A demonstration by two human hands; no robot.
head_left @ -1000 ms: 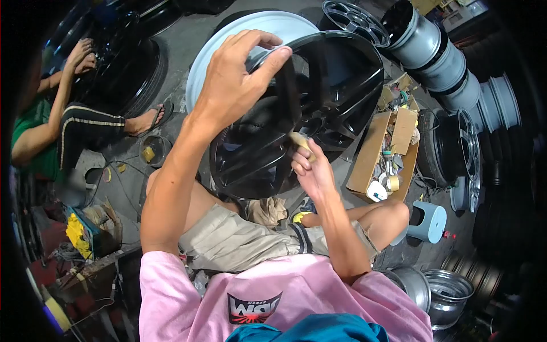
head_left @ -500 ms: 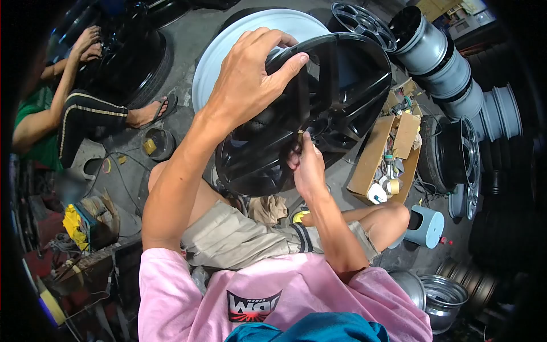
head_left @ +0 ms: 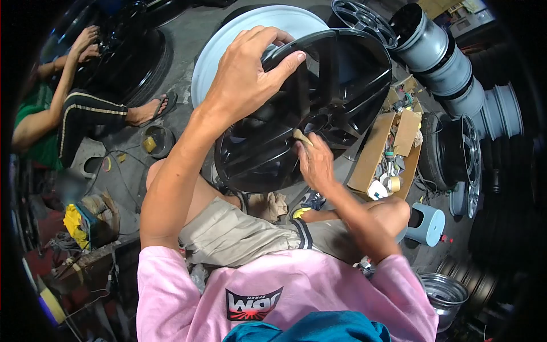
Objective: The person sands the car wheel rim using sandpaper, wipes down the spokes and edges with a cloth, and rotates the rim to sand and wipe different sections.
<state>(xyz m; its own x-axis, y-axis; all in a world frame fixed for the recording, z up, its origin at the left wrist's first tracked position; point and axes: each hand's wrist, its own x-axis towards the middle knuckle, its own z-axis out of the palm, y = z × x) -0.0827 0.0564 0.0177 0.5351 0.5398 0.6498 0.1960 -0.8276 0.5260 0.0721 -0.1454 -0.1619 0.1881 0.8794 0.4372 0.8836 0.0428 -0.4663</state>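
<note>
A glossy black alloy wheel [head_left: 265, 154] with wide spokes stands tilted in front of my lap. My left hand [head_left: 250, 77] grips its upper left edge, thumb on the front face and fingers curled over the rim. Near the hub, my right hand [head_left: 317, 165] pinches a small folded tan piece of what looks like sandpaper [head_left: 302, 137]. The tan piece touches or nearly touches a spoke just below the centre hole. Behind the black wheel lies a larger pale grey wheel [head_left: 208, 74], partly hidden.
To the right stands a cardboard box [head_left: 370, 154] of tapes and small supplies, beside a light blue stool [head_left: 427, 225]. Stacked silver rims [head_left: 424, 43] line the far right. On the left sits another person [head_left: 40, 125], both hands at a dark wheel. Crumpled brown paper [head_left: 276, 206] lies below.
My right hand has turned and shifted slightly right and down, its elbow swinging outward, so the tan piece shows more. My left hand stays on the rim, nearly unmoved.
</note>
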